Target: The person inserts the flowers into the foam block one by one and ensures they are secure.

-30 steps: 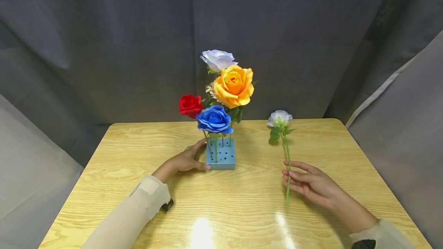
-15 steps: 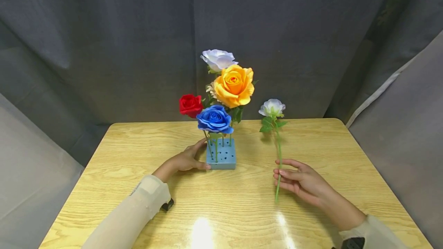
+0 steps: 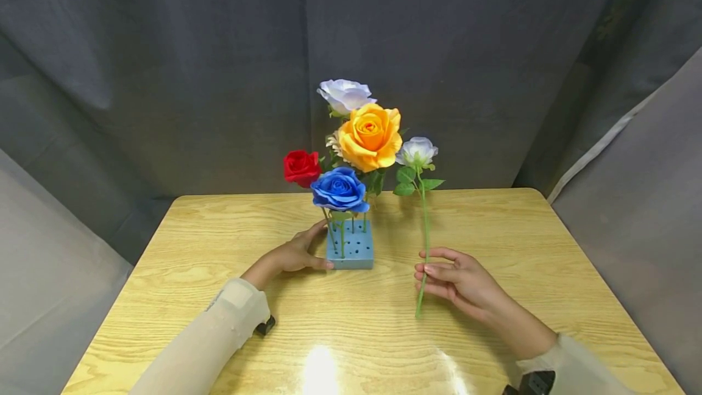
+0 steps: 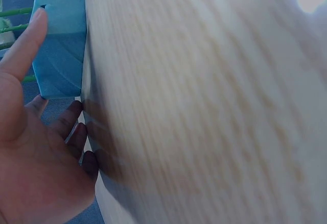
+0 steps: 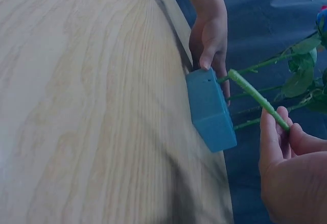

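My left hand (image 3: 293, 255) holds a blue block (image 3: 351, 263) with holes in its top, thumb at the front corner and fingers along the left side and back. In the left wrist view the thumb lies against the block (image 4: 61, 55). Standing in it are a blue rose (image 3: 340, 189), a red rose (image 3: 301, 167), an orange rose (image 3: 370, 136) and a white rose (image 3: 345, 96). To the right, my right hand (image 3: 457, 279) pinches the green stem of another white rose (image 3: 418, 152), bloom up. In the right wrist view its cut stem end (image 5: 250, 91) points toward the block.
The block stands on a wooden table (image 3: 219, 218), near its middle. A dark grey curtain (image 3: 219, 78) hangs behind the far edge, with lighter cloth (image 3: 647, 200) at the right side. A small cream flower (image 3: 334, 142) shows partly behind the orange rose.
My right hand has moved left with the white rose, whose bloom has risen and come close to the orange rose. The left hand and the block have stayed in place.
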